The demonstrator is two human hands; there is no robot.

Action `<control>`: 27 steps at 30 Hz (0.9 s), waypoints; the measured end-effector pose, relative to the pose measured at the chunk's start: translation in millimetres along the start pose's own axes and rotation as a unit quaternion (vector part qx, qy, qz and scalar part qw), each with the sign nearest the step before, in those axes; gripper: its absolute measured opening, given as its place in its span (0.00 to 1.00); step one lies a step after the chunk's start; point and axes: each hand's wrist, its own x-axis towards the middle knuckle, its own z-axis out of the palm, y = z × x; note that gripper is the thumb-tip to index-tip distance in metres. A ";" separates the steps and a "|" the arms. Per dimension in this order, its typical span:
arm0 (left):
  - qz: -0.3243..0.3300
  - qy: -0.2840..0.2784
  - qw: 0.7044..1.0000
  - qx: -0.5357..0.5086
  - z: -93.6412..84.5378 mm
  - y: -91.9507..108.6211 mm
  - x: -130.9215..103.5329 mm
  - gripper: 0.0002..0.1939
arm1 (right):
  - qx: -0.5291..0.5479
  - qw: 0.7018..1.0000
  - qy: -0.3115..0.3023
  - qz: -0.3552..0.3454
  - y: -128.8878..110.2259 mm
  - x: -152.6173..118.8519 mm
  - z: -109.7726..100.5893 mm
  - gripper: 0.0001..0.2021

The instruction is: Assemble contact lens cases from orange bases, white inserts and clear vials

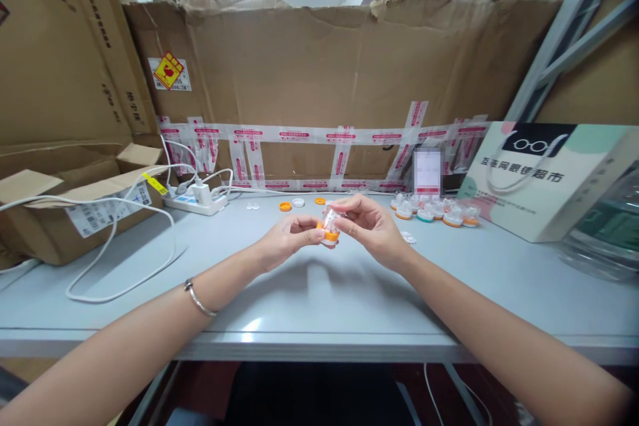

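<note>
My left hand (293, 233) pinches a small round case with an orange ring (328, 235) and a white base, held above the table. The fingers of my right hand (370, 225) close around a clear, white-speckled top part (330, 218) that sits at the orange ring. Whether that top is joined to the ring or just apart from it, I cannot tell. Behind my hands on the table lie a loose orange ring (285, 206), a white ring (298, 202) and another orange ring (320, 201).
Several finished-looking clear-topped cases (452, 215) cluster at the back right, by a phone (428, 172). Small white pieces (408, 237) lie nearer. A paper bag (529, 180) and large clear bottle (606, 226) stand right. Left are a power strip (200, 200), white cable (172, 239) and open carton (80, 206).
</note>
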 end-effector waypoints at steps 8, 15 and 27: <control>-0.009 0.046 0.997 0.056 1.6 -5.2 4.8 0.12 | -0.024 0.998 0.050 0.006 10.4 0.5 8.8 0.10; 0.026 0.118 0.989 0.089 -0.3 3.9 5.2 0.13 | 0.026 0.989 0.145 0.032 19.8 3.6 12.2 0.20; 0.057 0.079 0.994 0.046 -2.3 0.4 4.5 0.08 | 0.199 0.964 -0.044 0.170 20.3 -0.4 19.7 0.14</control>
